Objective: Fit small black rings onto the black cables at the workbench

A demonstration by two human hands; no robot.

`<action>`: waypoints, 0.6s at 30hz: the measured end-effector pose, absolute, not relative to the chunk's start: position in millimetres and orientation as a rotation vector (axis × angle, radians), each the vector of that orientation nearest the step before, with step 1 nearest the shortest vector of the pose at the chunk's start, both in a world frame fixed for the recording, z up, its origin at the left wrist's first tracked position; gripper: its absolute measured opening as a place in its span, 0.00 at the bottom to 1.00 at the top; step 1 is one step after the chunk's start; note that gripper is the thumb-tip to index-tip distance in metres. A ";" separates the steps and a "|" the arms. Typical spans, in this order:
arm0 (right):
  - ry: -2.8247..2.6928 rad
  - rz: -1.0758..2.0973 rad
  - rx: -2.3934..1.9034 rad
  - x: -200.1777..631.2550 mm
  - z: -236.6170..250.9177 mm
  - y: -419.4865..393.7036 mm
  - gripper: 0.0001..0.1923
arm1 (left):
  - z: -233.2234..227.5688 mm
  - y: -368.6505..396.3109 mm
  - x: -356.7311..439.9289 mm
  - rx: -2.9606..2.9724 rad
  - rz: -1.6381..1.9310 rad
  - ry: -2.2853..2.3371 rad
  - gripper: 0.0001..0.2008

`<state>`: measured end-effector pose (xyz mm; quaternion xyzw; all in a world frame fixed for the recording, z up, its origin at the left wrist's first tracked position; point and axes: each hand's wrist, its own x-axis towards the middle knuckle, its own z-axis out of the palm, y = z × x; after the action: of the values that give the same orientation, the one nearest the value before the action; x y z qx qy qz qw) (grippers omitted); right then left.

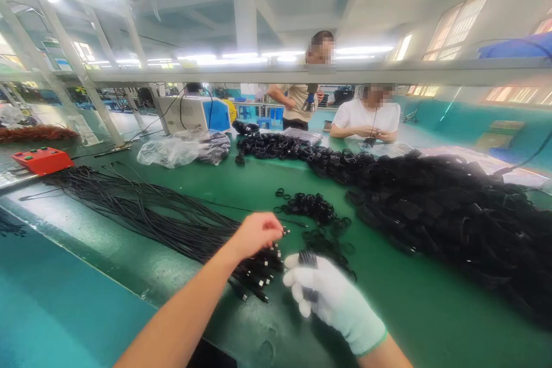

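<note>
My left hand, bare, is closed with thumb and fingers pinched together over the plug ends of a bundle of black cables. A small plug shows right by its fingertips; I cannot tell if the pinch holds it. My right hand, in a white knit glove, is wrapped round a black coiled cable, its windings showing above and below the fingers. Just beyond both hands lies a small heap of black rings, with more thin black loops nearer the glove.
A big pile of coiled black cables covers the right of the green table. Clear plastic bags and a white-and-blue machine stand behind; a red control box is at left. Two people work across the table.
</note>
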<state>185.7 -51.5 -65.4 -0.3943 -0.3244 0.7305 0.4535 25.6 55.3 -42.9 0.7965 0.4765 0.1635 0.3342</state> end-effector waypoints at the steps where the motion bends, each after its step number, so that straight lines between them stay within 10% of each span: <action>1: -0.766 1.792 -0.971 187.7 -64.3 -50.6 0.17 | -41.8 73.4 26.1 2.096 0.446 1.311 0.08; 10: -0.645 1.756 -0.994 191.5 -59.2 -46.3 0.25 | -53.8 143.1 56.5 2.091 0.310 1.438 0.15; 18: -0.624 1.338 -1.100 181.4 -75.8 -27.3 0.36 | -52.9 44.7 49.4 1.810 0.437 1.077 0.09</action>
<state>181.4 -27.3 -75.8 -0.4754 -0.2700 0.5784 0.6054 49.4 44.7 -52.9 0.7404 0.4406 0.1788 0.4750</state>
